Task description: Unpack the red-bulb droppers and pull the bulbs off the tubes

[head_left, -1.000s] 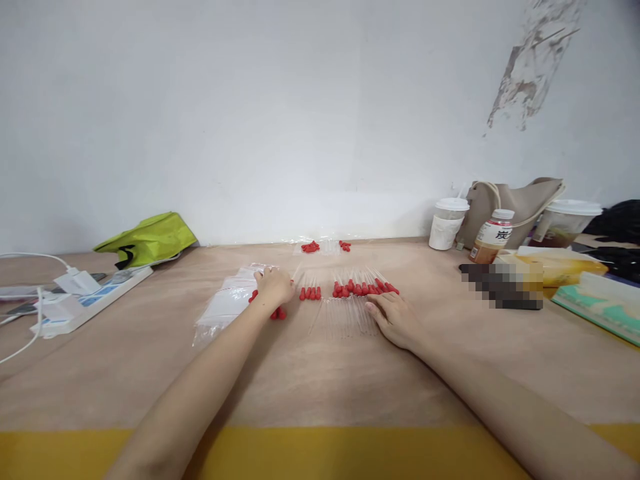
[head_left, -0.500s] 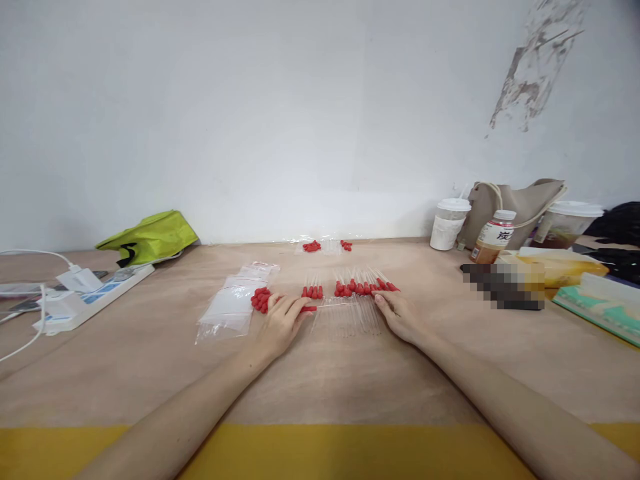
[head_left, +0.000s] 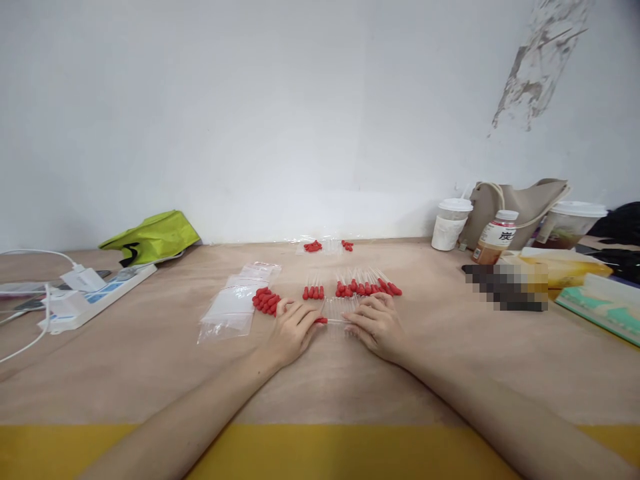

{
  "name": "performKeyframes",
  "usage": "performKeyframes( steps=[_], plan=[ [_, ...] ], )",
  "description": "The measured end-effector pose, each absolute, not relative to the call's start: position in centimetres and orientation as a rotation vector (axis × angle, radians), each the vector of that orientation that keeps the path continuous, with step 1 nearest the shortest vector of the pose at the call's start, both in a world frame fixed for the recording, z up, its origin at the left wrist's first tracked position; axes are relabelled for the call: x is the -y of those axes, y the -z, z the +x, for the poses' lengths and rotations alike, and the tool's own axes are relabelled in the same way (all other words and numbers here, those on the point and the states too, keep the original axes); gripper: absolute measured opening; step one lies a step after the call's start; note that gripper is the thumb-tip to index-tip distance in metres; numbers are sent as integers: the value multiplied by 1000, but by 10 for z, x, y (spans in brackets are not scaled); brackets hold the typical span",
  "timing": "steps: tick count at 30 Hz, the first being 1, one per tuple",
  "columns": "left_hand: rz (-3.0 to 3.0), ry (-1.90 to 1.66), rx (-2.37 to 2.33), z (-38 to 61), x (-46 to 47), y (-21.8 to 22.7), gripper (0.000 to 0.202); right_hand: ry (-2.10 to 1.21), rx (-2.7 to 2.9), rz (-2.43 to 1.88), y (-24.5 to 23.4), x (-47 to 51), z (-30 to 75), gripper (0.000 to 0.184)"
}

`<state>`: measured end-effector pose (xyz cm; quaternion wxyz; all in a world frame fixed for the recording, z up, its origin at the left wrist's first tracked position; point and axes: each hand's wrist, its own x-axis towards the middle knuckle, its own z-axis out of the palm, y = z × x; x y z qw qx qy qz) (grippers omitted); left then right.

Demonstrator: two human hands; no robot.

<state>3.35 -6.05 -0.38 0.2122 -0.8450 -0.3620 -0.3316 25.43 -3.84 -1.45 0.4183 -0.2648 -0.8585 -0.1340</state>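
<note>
A dropper with a red rubber bulb (head_left: 321, 321) and a thin clear tube lies level between my hands. My left hand (head_left: 294, 332) is closed on its bulb end. The fingers of my right hand (head_left: 381, 328) pinch the tube from the other side. Under and just behind the hands lies a row of loose clear tubes (head_left: 339, 307). Left of my left hand is a pile of red rubber bulbs (head_left: 266, 301). Beyond the hands, droppers with red bulbs lie in a small group (head_left: 313, 292) and a larger group (head_left: 367, 289), tubes pointing to the wall.
Clear zip bags (head_left: 233, 300) lie left of the bulbs. More red bulbs (head_left: 313, 247) and clear tubes are by the wall. A power strip (head_left: 107, 293) and green bag (head_left: 155, 237) stand left; a cup (head_left: 450, 227), bottle (head_left: 495, 239) and tissue pack (head_left: 600, 303) right.
My right hand has moved left and nearer to me from beside the larger dropper group, and now grips the tube. My left hand has shifted slightly right and nearer with the bulb.
</note>
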Motion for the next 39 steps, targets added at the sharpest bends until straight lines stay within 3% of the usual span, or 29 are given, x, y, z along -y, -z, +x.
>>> performKeyframes(
  steps=[9, 16, 26, 31, 36, 39],
  plan=[
    [-2268, 787, 1080, 7, 64, -1, 20, 306, 2162, -747, 13, 37, 279, 26],
    [-2223, 1220, 1230, -14, 54, -19, 21, 200, 1993, -961, 9, 34, 278, 23],
    [-1915, 1528, 1958, -73, 26, -29, 39, 267, 2078, -907, -2, 36, 237, 24],
    [-1912, 1420, 2073, -83, 16, -21, 37, 387, 2204, -929, 1, 32, 211, 21],
    [-1878, 1205, 2201, -95, 5, -12, 32, 286, 2273, -955, 4, 37, 200, 16],
    [-1879, 1104, 2293, -104, -1, -4, 33, 220, 2312, -943, 5, 39, 199, 26]
  ],
)
